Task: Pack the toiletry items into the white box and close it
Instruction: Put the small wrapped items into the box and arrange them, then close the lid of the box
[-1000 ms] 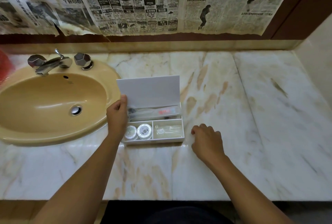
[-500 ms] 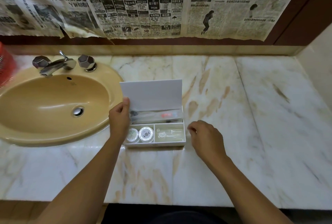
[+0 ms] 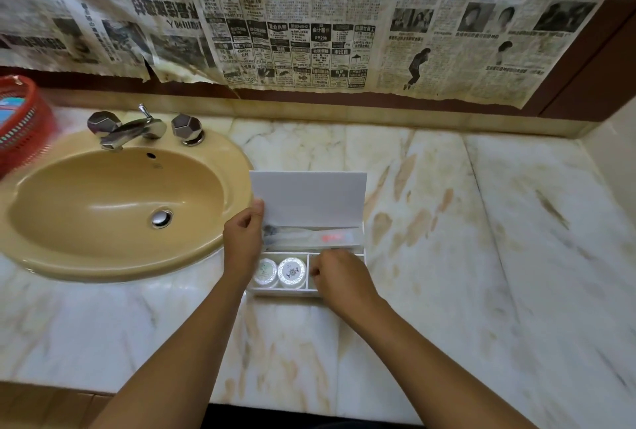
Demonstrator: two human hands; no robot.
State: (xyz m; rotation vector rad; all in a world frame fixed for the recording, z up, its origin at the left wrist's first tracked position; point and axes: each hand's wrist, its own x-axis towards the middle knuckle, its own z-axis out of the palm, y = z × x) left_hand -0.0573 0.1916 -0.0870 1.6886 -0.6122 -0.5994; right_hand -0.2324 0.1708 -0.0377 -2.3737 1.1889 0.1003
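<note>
Box (image 3: 339, 222) white, open, lid (image 3: 308, 197) upright, pinched at left edge by left thumb. Wrapped toothbrush (image 3: 309, 235) in rear slot past fingers; two round tins (image 3: 280, 272) front left, beside right knuckles.

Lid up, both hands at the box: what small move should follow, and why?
Probably draw the right hand out of the front right compartment. It covers that compartment, while the left hand holds the lid upright over the box; the lid cannot fold down until it clears.

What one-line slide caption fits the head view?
Left hand holds the white box's lid open while the right hand reaches into its front right compartment, beside two round tins.
</note>
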